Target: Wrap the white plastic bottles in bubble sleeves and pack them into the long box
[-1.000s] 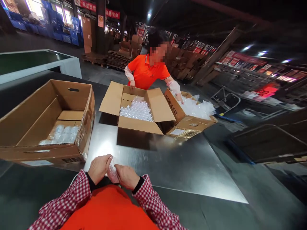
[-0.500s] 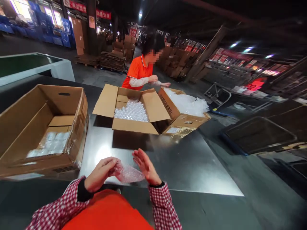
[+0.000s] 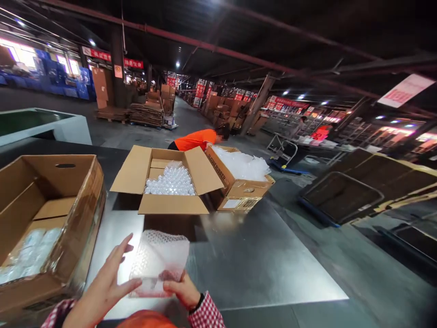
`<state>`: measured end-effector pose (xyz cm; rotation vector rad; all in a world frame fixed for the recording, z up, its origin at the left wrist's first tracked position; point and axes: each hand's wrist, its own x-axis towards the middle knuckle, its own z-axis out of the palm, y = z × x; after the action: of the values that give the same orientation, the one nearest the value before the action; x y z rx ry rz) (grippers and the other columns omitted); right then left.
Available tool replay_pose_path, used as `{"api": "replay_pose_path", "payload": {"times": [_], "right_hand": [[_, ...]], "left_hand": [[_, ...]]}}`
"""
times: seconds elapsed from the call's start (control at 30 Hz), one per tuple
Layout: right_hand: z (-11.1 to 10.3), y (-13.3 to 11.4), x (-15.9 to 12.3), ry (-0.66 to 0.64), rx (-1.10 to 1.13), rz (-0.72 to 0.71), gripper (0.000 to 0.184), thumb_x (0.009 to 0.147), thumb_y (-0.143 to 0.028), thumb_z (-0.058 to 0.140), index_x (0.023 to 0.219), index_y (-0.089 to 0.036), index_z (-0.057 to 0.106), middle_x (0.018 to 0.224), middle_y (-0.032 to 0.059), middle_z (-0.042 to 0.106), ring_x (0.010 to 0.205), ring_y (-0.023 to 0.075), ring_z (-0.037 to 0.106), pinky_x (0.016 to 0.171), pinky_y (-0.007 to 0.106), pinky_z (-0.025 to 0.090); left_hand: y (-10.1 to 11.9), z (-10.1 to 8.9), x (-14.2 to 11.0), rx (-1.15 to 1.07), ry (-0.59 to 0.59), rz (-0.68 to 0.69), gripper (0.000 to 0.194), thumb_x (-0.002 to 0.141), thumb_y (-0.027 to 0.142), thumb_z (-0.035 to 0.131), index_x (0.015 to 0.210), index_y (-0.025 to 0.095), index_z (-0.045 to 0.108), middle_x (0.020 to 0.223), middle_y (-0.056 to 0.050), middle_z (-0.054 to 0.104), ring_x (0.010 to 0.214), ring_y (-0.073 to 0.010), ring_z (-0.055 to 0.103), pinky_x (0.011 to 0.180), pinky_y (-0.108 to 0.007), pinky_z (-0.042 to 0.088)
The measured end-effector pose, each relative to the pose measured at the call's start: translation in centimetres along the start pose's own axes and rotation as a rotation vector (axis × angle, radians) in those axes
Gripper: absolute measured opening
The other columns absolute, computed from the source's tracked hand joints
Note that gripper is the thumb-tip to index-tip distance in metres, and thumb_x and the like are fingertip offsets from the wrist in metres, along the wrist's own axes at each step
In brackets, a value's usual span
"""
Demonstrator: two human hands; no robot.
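Observation:
A bubble wrap bag [image 3: 160, 255] is held up over the near edge of the metal table [image 3: 252, 259]. My right hand [image 3: 184, 287] grips its lower right corner, thumb in front and fingers behind. To the left of the bag, my left hand [image 3: 105, 278] is spread, with the thumb close to the bag's lower left edge; I cannot tell whether it touches. Beyond the bag stands an open carton [image 3: 172, 205] with its flaps folded out, holding many clear round-topped pieces [image 3: 172, 181].
At the left is a cardboard box [image 3: 77, 218] with wrapped clear items [image 3: 37, 250] inside. A silicone rubber carton [image 3: 239, 187] full of translucent bags [image 3: 241, 163] stands at the table's far right. A co-worker in orange [image 3: 196, 139] bends behind it. A loaded trolley [image 3: 344, 191] is on the right.
The bubble wrap bag has turned upright and passed from my left hand into my right. My left hand has opened and moved left. The co-worker has bent down. The view has tilted up.

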<state>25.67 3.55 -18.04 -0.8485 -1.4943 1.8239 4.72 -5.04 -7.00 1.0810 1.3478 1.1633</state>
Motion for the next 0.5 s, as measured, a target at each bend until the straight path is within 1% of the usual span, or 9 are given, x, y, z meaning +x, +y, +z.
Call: {"api": "replay_pose_path", "payload": {"times": [0.03,0.07,0.1,0.2,0.27,0.3,0.4,0.43,0.5], "right_hand": [[-0.2,-0.3,-0.3,0.009,0.029,0.019,0.044,0.052,-0.053,0.079,0.077,-0.018,0.070,0.067,0.0015,0.061,0.062,0.0167,0.057,0.060,0.030,0.047],[-0.2,-0.6,-0.6,0.008,0.059,0.033,0.041,0.053,-0.051,0.079,0.075,-0.018,0.070,0.064,0.0006,0.059,0.059,0.0142,0.055,0.058,0.028,0.046],[-0.2,-0.9,-0.7,-0.010,0.080,0.043,0.038,0.054,-0.048,0.080,0.074,-0.017,0.071,0.062,-0.0002,0.058,0.056,0.0124,0.052,0.056,0.026,0.044],[-0.1,-2.3,-0.6,-0.074,0.133,0.079,0.034,0.057,-0.044,0.080,0.078,-0.017,0.072,0.059,-0.0016,0.055,0.049,0.0097,0.049,0.049,0.023,0.043],[-0.3,-3.4,-0.5,-0.145,0.159,0.107,0.037,0.063,-0.049,0.076,0.084,-0.018,0.072,0.059,-0.0008,0.055,0.046,0.0099,0.049,0.045,0.023,0.043],[-0.6,-4.0,-0.4,-0.217,0.166,0.124,0.041,0.064,-0.050,0.075,0.089,-0.018,0.072,0.062,0.0004,0.058,0.048,0.0106,0.051,0.047,0.023,0.045],[-1.4,-5.6,-0.3,-0.458,0.166,0.134,0.057,0.058,-0.042,0.081,0.108,-0.019,0.067,0.083,0.0042,0.065,0.064,0.0129,0.059,0.060,0.025,0.049],[-1.5,-5.9,-0.1,-0.476,0.174,0.114,0.058,0.057,-0.038,0.083,0.110,-0.019,0.065,0.085,0.0043,0.066,0.067,0.0129,0.060,0.062,0.025,0.049],[-1.1,-6.0,0.5,-0.407,0.195,0.051,0.046,0.060,-0.034,0.082,0.100,-0.017,0.067,0.078,0.0036,0.065,0.062,0.0117,0.060,0.058,0.023,0.049]], "left_hand": [[-0.8,-0.4,0.0,0.091,0.057,0.032,0.095,0.061,0.039,0.081,0.140,0.022,0.031,0.125,-0.014,0.052,0.122,-0.0300,0.045,0.106,-0.046,0.034],[-1.6,-0.5,-0.1,0.124,0.080,0.034,0.098,0.058,0.040,0.082,0.140,0.022,0.031,0.132,-0.014,0.047,0.127,-0.0310,0.040,0.107,-0.046,0.033],[-2.3,-0.5,-0.1,0.106,0.062,0.002,0.094,0.058,0.043,0.081,0.139,0.023,0.035,0.137,-0.014,0.044,0.129,-0.0317,0.038,0.107,-0.045,0.034],[-3.3,0.5,-0.1,-0.021,-0.079,-0.150,0.062,0.066,0.053,0.072,0.119,0.022,0.060,0.126,-0.010,0.057,0.121,-0.0320,0.048,0.104,-0.042,0.039],[-3.1,1.5,-0.2,-0.061,-0.093,-0.201,0.048,0.069,0.054,0.069,0.105,0.021,0.069,0.115,-0.009,0.064,0.116,-0.0311,0.052,0.103,-0.041,0.040],[-2.9,1.9,-0.2,-0.117,-0.079,-0.221,0.045,0.069,0.053,0.070,0.101,0.022,0.071,0.112,-0.008,0.065,0.114,-0.0310,0.053,0.100,-0.040,0.043],[-2.0,2.8,-0.6,-0.443,-0.014,-0.315,0.042,0.066,0.048,0.075,0.098,0.022,0.071,0.108,-0.008,0.066,0.103,-0.0294,0.059,0.080,-0.036,0.052],[-1.7,2.8,-0.7,-0.552,-0.007,-0.344,0.039,0.067,0.046,0.075,0.098,0.022,0.071,0.107,-0.007,0.067,0.099,-0.0280,0.061,0.074,-0.034,0.053],[-1.1,2.2,-1.2,-0.645,-0.019,-0.324,0.036,0.071,0.043,0.073,0.100,0.023,0.070,0.109,-0.007,0.066,0.096,-0.0260,0.063,0.074,-0.033,0.052]]}}
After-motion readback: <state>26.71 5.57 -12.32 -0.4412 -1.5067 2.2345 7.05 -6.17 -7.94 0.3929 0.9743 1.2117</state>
